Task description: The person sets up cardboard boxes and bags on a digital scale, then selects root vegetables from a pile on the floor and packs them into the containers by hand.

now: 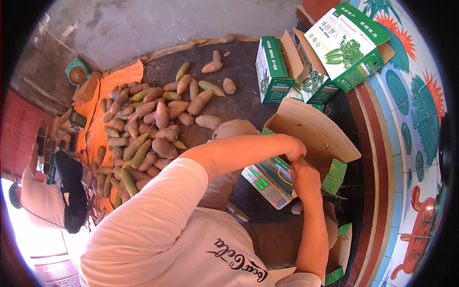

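My left arm reaches across to an open cardboard box (308,126) with raised brown flaps and green edges. At the box's near side, my left hand (294,149) has its fingers curled down. Close below it, my right hand (306,182) is closed, its fingers bent toward the left hand. What either hand grips is hidden. A green printed panel with a pale cord loop (285,178) shows beside the right hand. Just left of that hand sits a digital scale (268,185) with lit green displays and a keypad, partly covered by the panel.
A large heap of soil-covered green and reddish radishes (143,129) lies left on dark and orange sheeting (88,131). Printed boxes (344,48) stand at the far right by a tiled wall. Another open box (340,251) is near my right elbow. Another person (45,198) is at far left.
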Tool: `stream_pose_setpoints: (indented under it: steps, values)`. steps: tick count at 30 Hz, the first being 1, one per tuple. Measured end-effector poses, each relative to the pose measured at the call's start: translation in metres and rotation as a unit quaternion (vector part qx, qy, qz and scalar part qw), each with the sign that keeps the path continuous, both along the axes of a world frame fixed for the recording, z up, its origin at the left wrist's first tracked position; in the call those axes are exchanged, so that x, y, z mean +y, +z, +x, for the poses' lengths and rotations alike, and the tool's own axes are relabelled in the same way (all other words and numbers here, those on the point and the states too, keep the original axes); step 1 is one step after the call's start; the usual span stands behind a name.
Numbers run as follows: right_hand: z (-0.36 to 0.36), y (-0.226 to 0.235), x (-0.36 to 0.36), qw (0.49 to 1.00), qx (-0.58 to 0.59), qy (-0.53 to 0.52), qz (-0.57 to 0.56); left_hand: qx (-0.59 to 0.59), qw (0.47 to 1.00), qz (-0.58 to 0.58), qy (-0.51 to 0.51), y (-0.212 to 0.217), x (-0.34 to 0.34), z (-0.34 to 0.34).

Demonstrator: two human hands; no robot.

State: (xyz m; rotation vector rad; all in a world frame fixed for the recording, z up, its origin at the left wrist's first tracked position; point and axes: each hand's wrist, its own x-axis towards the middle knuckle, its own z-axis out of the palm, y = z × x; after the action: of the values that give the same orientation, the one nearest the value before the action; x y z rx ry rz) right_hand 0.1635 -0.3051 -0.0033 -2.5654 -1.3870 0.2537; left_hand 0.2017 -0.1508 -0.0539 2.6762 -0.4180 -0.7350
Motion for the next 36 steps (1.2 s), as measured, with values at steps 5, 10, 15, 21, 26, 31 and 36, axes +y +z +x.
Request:
stream_pose_setpoints:
  steps: [5,10,15,21,26,31,36]
  values:
    - [-0.002,-0.002,-0.003,1.0,0.012,0.007,0.0,0.121,0.987,0.101,-0.039,-0.002,-0.005,0.001]
    - [-0.001,0.0,0.0,1.0,0.014,-0.012,0.016,0.258,0.962,0.088,0.004,-0.006,0.001,0.003]
    - [0.001,0.0,-0.001,1.0,0.009,-0.011,0.008,0.144,0.985,0.094,-0.018,0.006,0.0,-0.004]
    - [0.002,-0.002,0.0,0.999,0.006,-0.013,0.04,0.074,0.997,0.038,0.003,0.023,-0.002,-0.012]
    - [0.004,-0.002,0.002,0.999,0.013,-0.018,0.03,0.025,0.998,0.051,0.03,0.033,-0.005,-0.012]
    - [0.005,-0.001,0.004,0.999,0.018,-0.038,-0.002,-0.155,0.981,-0.018,0.112,0.031,-0.003,-0.009]
    - [0.006,-0.002,0.002,0.999,0.026,-0.045,-0.008,-0.319,0.887,-0.243,0.229,0.064,0.012,-0.021]
